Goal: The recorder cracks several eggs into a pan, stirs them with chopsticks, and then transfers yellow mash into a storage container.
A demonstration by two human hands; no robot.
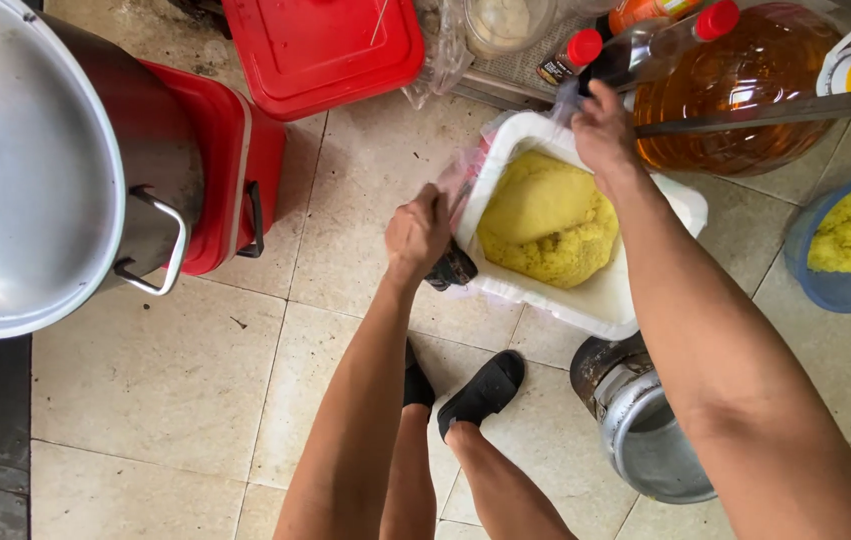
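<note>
The left hand point(417, 232) is closed in a fist round a dark handle point(452, 268) at the near left corner of the white foam tray point(645, 290); what sort of tool the handle belongs to cannot be told, since only its stub shows below the fist. The right hand point(602, 128) reaches to the tray's far edge, fingers curled down onto a thin clear plastic film point(465, 175) there; whether it pinches the film or only presses on it is hard to make out.

The tray sits on the floor just ahead of the person's feet, one in a black sandal point(485, 388). It holds a mound of yellow, crumbly, moist-looking mash point(547, 222), heaped toward the left and far side, with bare white foam on the near right.

The floor is pale beige tile point(175, 370) with dark grout lines and some grime. Just beside the tray's near right corner stands a worn metal pot point(645, 440), partly hidden by the right forearm. Right of the tray a blue bowl point(845, 290), cut by the picture's edge, carries more of the yellow mash. Beyond the tray stand a big jug of amber oil point(745, 90) and red-capped bottles point(585, 50). To the left are a red cooler box point(235, 170), a red lid point(325, 45), and a large steel pot with lid point(35, 170), cropped by the frame.
</note>
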